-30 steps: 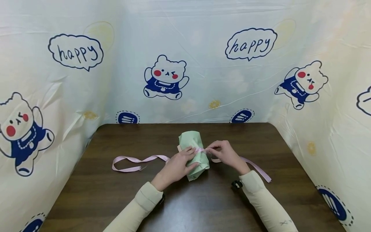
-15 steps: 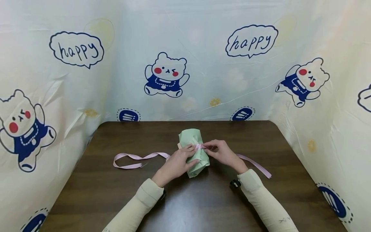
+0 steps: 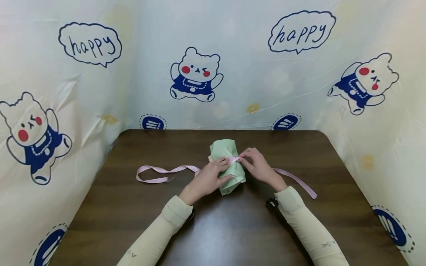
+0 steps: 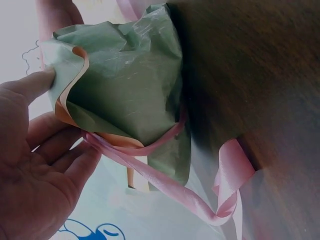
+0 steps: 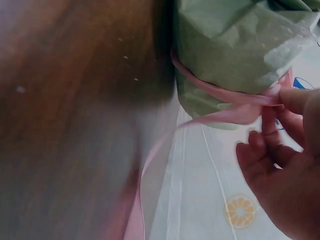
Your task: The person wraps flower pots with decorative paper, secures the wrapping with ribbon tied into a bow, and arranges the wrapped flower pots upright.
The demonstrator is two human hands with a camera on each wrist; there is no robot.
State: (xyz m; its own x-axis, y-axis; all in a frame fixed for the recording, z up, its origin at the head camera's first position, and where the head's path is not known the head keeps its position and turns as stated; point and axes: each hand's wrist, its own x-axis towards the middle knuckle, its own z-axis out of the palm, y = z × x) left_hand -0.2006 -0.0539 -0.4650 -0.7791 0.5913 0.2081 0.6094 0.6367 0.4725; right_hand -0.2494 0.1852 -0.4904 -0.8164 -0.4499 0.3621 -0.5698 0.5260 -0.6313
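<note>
A package wrapped in green paper (image 3: 223, 147) lies on the table, with a pink ribbon (image 3: 234, 159) round its middle. My left hand (image 3: 207, 178) rests on the package, fingers pressing at the ribbon. In the left wrist view, its thumb (image 4: 32, 85) touches a folded flap of the paper with a tan inner side (image 4: 64, 102). My right hand (image 3: 261, 168), at the package's right side, pinches the ribbon between thumb and fingers. The right wrist view shows the ribbon (image 5: 215, 91) running round the wrap into that pinch, with another length trailing down from it.
One ribbon tail (image 3: 151, 181) loops on the dark wooden table (image 3: 213, 229) to the left. The other tail (image 3: 299, 181) stretches out behind the right wrist. A printed cloth (image 3: 246, 81) with bears hangs round the back and sides.
My right fingers have moved in to the ribbon close against the package. The left hand keeps its place on top. The whole head view has shifted slightly.
</note>
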